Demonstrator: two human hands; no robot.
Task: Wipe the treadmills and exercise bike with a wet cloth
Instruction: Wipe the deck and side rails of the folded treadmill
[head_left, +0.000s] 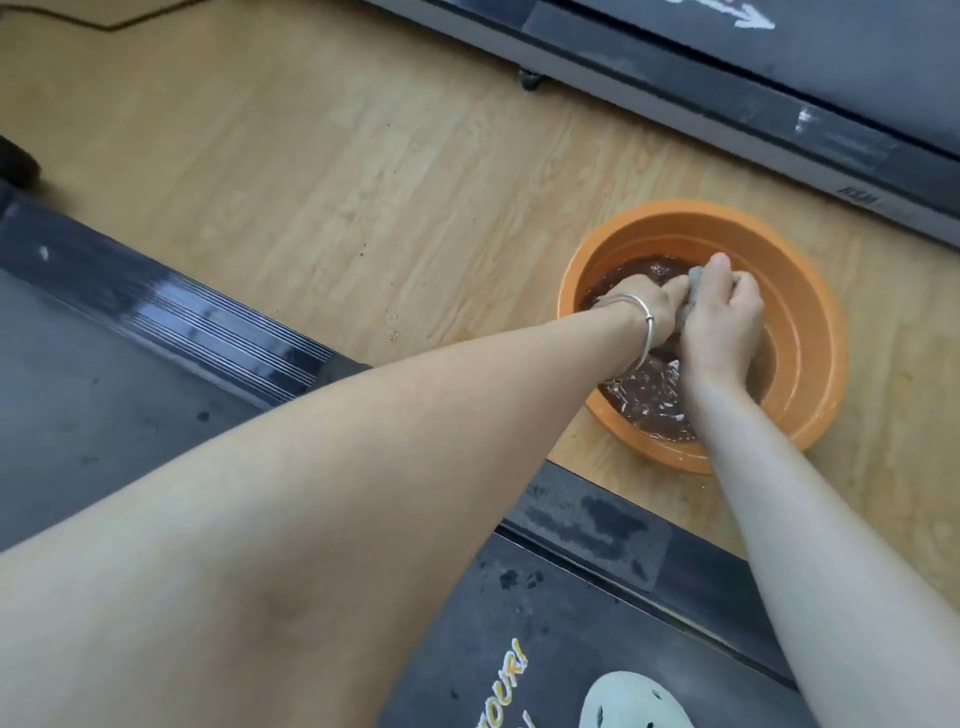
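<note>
An orange basin (810, 332) of dark, dirty water stands on the wood floor between two treadmills. Both my hands are inside it, gripping a grey wet cloth (848, 291) between them just above the water. My left hand (649, 306), with a silver bangle on the wrist, holds the cloth's left end. My right hand (727, 317) is closed on the cloth's right end, thumb on top. The near treadmill (130, 332) runs along the lower left, its black deck under my arms. A second treadmill (779, 88) crosses the top right.
Light wood-pattern floor (337, 171) lies between the two treadmills. A thin cable (130, 23) runs along the floor at the top left. A pale green perforated shoe (634, 701) rests on the near treadmill's belt at the bottom edge.
</note>
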